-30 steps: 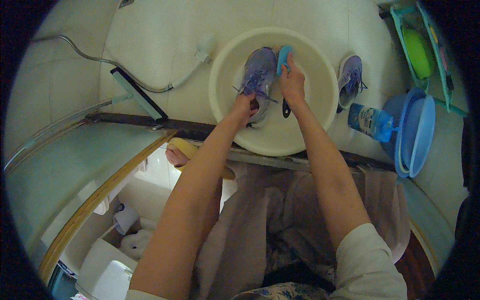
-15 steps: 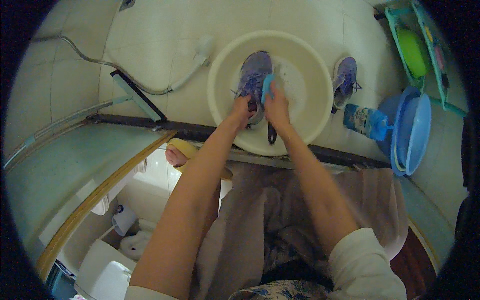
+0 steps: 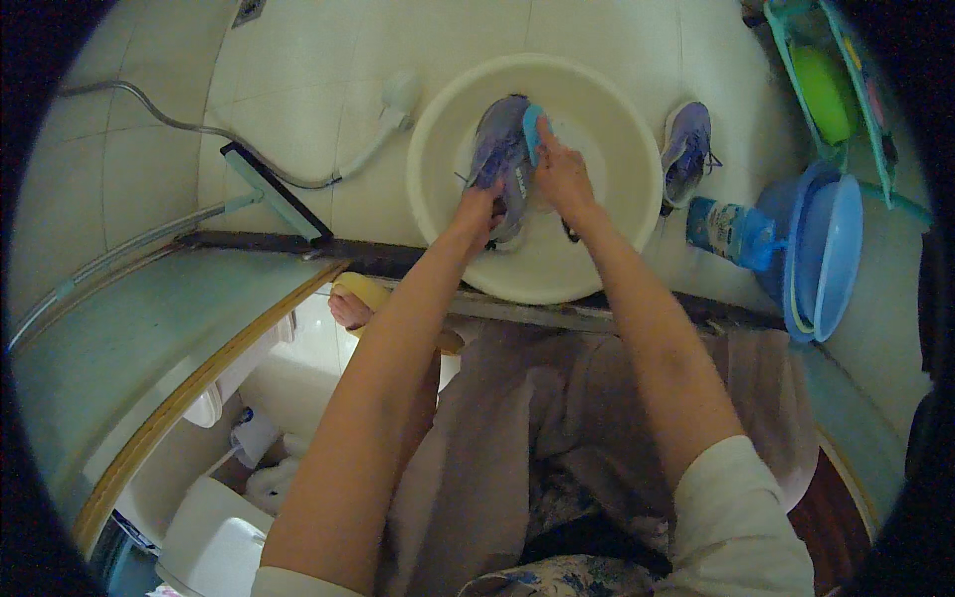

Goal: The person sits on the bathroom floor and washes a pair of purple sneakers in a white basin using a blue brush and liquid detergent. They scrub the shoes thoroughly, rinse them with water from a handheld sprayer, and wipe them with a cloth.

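A purple lace-up sneaker [image 3: 500,139] is inside a cream-coloured basin [image 3: 438,109] on the tiled floor, its toe pointing away from me and its side tilted up. My left hand [image 3: 479,211] grips it at the heel opening, some fingers inside and out of sight. My right hand [image 3: 565,181] is closed round a blue scrub brush [image 3: 532,129], pressed against the sneaker's right side near the toe. Most of the brush's dark handle is hidden under that hand. The matching sneaker [image 3: 686,149] stands on the floor, right of the basin.
Blue basins [image 3: 831,259] lean at the right beside a blue bottle [image 3: 726,234]. A green rack [image 3: 885,149] is at the far right. Left of the cream basin lie a shower head [image 3: 400,95] with its hose and a squeegee [image 3: 274,191]. A dark door sill [image 3: 368,261] runs in front.
My right hand has slid the brush forward along the sneaker toward the toe. The sneaker has rolled a little, showing more of its right side. My left hand keeps its grip.
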Demonstrator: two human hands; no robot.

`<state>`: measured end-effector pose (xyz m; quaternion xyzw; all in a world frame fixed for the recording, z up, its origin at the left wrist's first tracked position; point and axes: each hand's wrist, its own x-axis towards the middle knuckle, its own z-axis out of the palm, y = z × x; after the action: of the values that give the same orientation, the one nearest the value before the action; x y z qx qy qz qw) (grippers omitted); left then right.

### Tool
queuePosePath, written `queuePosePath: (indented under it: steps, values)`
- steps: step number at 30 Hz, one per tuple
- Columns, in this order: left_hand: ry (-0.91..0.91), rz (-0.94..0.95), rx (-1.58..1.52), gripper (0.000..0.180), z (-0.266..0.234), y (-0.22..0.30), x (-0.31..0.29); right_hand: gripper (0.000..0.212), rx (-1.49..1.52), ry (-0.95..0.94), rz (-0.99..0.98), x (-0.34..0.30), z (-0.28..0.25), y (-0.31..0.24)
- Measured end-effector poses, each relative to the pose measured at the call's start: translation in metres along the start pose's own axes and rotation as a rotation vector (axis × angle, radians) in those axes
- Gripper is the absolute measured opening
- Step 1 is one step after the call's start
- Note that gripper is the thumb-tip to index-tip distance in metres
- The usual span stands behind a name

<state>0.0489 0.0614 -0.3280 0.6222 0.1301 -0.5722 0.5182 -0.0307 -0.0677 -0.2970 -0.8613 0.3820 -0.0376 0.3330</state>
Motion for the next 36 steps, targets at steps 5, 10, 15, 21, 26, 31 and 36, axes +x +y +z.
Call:
queuePosePath:
  steps: [5, 10, 15, 21, 26, 31, 36]
  values:
    - [0.008, 0.003, -0.018, 0.022, 0.004, -0.003, 0.007, 0.049, -0.016, -0.014, -0.001, -0.021, 0.013, 0.008]
    - [-0.016, -0.118, -0.095, 0.026, -0.025, -0.016, 0.027, 0.046, 0.201, -0.122, 0.216, -0.098, 0.009, -0.062]
    - [-0.179, -0.037, -0.2, 0.033, -0.021, -0.009, 0.02, 0.043, 0.231, -0.056, 0.224, -0.096, 0.005, -0.065]
    - [-0.095, -0.077, -0.07, 0.036, -0.027, -0.006, 0.024, 0.048, 0.003, -0.003, 0.019, -0.02, 0.009, -0.014]
    - [-0.105, -0.139, -0.073, 0.039, -0.019, 0.005, 0.008, 0.05, 0.112, 0.082, 0.11, -0.061, 0.016, -0.031]
    - [-0.114, -0.078, -0.178, 0.034, -0.028, -0.009, 0.028, 0.047, 0.15, -0.007, 0.181, -0.055, 0.01, -0.028]
    - [-0.055, -0.058, -0.121, 0.035, -0.034, -0.015, 0.038, 0.044, 0.182, 0.024, 0.202, -0.063, 0.007, -0.041]
